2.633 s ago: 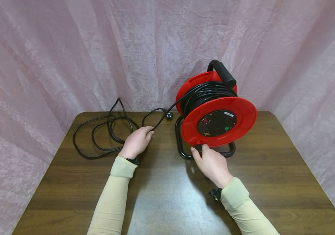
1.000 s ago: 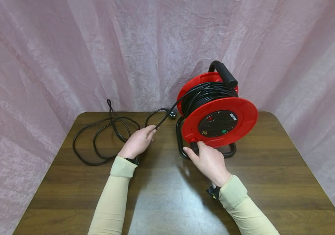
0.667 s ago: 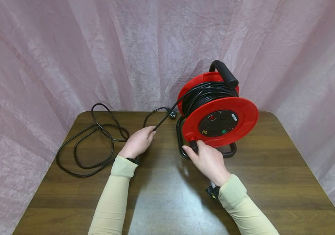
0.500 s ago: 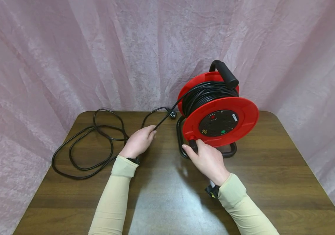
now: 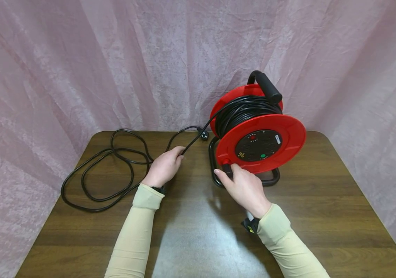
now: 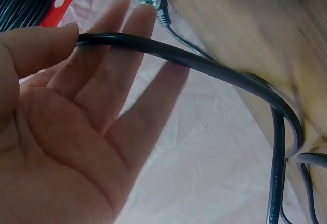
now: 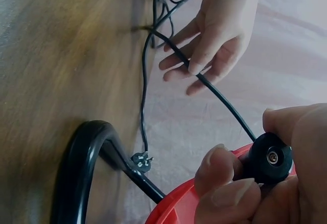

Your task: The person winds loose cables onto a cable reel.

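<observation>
The left grip (image 5: 164,168) pinches the cable (image 6: 204,66), which runs rightward and away to the reel (image 5: 258,144); the nearer right grip (image 5: 248,190) holds its knob (image 5: 227,169).

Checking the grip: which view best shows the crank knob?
The right wrist view: the black crank knob is close, end screw visible. The head view shows it small, partly covered by the right hand; the left wrist view misses it.
</observation>
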Motion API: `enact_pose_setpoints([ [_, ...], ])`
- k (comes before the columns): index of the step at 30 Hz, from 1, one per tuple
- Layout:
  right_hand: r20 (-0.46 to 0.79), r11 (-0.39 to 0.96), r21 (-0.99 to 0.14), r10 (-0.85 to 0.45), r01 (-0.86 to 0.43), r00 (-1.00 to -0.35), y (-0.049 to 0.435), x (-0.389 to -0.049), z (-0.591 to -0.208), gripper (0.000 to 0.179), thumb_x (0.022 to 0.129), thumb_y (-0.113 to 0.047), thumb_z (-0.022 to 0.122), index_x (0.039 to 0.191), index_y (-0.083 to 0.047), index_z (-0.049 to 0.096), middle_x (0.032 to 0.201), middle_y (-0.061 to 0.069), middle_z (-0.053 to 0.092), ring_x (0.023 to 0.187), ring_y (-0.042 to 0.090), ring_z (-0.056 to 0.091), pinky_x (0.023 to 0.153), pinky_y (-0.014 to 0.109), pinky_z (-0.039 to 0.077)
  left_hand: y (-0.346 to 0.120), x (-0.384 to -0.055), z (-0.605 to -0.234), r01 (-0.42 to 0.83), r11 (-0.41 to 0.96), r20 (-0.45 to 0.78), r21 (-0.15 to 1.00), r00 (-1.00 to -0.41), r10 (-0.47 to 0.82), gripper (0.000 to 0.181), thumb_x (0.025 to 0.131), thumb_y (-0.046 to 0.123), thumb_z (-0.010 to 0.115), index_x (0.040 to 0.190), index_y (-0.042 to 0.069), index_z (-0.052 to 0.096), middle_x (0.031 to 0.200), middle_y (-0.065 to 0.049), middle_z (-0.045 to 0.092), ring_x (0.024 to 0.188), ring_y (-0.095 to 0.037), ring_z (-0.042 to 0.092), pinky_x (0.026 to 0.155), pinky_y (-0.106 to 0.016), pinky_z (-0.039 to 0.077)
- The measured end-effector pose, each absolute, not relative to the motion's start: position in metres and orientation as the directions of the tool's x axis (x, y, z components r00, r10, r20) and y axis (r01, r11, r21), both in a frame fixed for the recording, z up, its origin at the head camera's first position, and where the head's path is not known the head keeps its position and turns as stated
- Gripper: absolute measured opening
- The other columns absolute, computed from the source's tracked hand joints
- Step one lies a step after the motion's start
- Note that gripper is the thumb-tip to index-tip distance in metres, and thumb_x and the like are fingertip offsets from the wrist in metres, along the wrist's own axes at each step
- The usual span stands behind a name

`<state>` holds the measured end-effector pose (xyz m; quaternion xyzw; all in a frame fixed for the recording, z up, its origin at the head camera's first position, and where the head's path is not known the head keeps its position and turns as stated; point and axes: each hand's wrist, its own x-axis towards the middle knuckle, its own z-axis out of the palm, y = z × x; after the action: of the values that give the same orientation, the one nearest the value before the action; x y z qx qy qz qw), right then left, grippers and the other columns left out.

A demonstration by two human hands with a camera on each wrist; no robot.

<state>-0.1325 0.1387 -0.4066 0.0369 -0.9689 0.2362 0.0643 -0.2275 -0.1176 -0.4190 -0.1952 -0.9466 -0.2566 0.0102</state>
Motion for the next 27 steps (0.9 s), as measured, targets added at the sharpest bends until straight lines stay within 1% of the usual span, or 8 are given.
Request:
enact_pose_setpoints([
  [2, 0.14, 0.884, -0.457, -0.041, -0.101, -0.989, 0.138, -0.133, -0.405, 0.056, 0.099, -0.065, 0.051, 0.078, -0.013, 0.052, 0.062, 0.0, 0.051, 0.058, 0.023, 0.056, 0.049, 0.039, 0.041, -0.118, -0.227, -0.419, 0.362, 0.804, 0.132, 0.471, -0.931, 0.341, 0.03, 0.107, 0.019, 0.056, 0.133, 0.008, 0.064, 0.116, -0.008, 0.073, 0.097, -0.025, 0.069, 0.084, -0.046, 0.054],
  [5, 0.139, 0.882, -0.46, -0.041, -0.101, -0.99, 0.137, -0.133, -0.403, 0.056, 0.099, -0.065, 0.051, 0.078, -0.014, 0.052, 0.062, 0.0, 0.051, 0.058, 0.024, 0.056, 0.049, 0.039, 0.041, -0.117, -0.227, -0.418, 0.356, 0.808, 0.14, 0.469, -0.933, 0.33, 0.026, 0.107, 0.019, 0.057, 0.128, 0.008, 0.068, 0.113, -0.007, 0.073, 0.092, -0.024, 0.068, 0.082, -0.046, 0.054],
  [13, 0.139, 0.874, -0.475, -0.039, -0.101, -0.99, 0.135, -0.133, -0.398, 0.056, 0.099, -0.066, 0.05, 0.078, -0.014, 0.052, 0.063, -0.001, 0.052, 0.059, 0.024, 0.057, 0.049, 0.039, 0.041, -0.118, -0.228, -0.42, 0.371, 0.802, 0.145, 0.469, -0.928, 0.344, 0.026, 0.105, 0.013, 0.059, 0.13, 0.008, 0.067, 0.117, -0.008, 0.073, 0.099, -0.026, 0.07, 0.085, -0.047, 0.054],
  [18, 0.154, 0.866, -0.487, -0.043, -0.114, -0.987, 0.134, -0.134, -0.396, 0.057, 0.099, -0.068, 0.048, 0.078, -0.015, 0.052, 0.064, 0.0, 0.053, 0.061, 0.025, 0.058, 0.05, 0.039, 0.042, -0.117, -0.229, -0.421, 0.371, 0.796, 0.142, 0.478, -0.927, 0.347, 0.026, 0.105, 0.012, 0.059, 0.129, 0.007, 0.067, 0.119, -0.01, 0.072, 0.105, -0.027, 0.069, 0.092, -0.047, 0.053],
  [22, 0.168, 0.854, -0.503, -0.051, -0.13, -0.984, 0.132, -0.135, -0.393, 0.056, 0.1, -0.067, 0.047, 0.08, -0.014, 0.053, 0.065, 0.0, 0.053, 0.062, 0.025, 0.058, 0.052, 0.04, 0.043, -0.116, -0.23, -0.421, 0.362, 0.797, 0.126, 0.483, -0.93, 0.346, 0.027, 0.105, 0.012, 0.058, 0.13, 0.005, 0.067, 0.124, -0.012, 0.07, 0.112, -0.029, 0.067, 0.097, -0.047, 0.051],
  [27, 0.183, 0.85, -0.506, -0.06, -0.146, -0.981, 0.131, -0.135, -0.389, 0.055, 0.101, -0.065, 0.046, 0.082, -0.014, 0.053, 0.064, 0.0, 0.052, 0.058, 0.021, 0.055, 0.05, 0.038, 0.042, -0.115, -0.229, -0.421, 0.353, 0.82, 0.112, 0.451, -0.934, 0.34, 0.029, 0.106, 0.015, 0.058, 0.132, 0.005, 0.068, 0.127, -0.012, 0.07, 0.116, -0.03, 0.066, 0.098, -0.047, 0.051],
])
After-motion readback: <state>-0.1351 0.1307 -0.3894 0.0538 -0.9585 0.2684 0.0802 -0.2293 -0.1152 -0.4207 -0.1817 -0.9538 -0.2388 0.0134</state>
